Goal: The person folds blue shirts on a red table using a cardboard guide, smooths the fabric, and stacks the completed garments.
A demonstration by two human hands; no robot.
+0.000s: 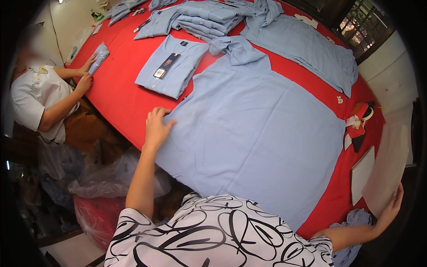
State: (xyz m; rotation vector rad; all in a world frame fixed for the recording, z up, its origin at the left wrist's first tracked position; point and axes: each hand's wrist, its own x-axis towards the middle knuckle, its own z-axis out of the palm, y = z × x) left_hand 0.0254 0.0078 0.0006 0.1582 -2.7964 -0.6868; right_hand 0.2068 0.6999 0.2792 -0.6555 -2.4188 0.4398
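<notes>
Blue shirt [253,133] flat on red table [120,93]

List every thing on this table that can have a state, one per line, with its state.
Spread shirt: laid flat, unfolded, back up.
Left hand: open, pressing flat on the spread shirt's edge.
Right hand: gripping the cardboard sheet.
Cardboard sheet: lifted, held at the table's edge.
Folded shirt: folded, tagged, lying flat.
Shirt stack: folded, piled.
Far shirt: spread, unfolded.
Co-worker's hands: on a small folded piece.
</notes>
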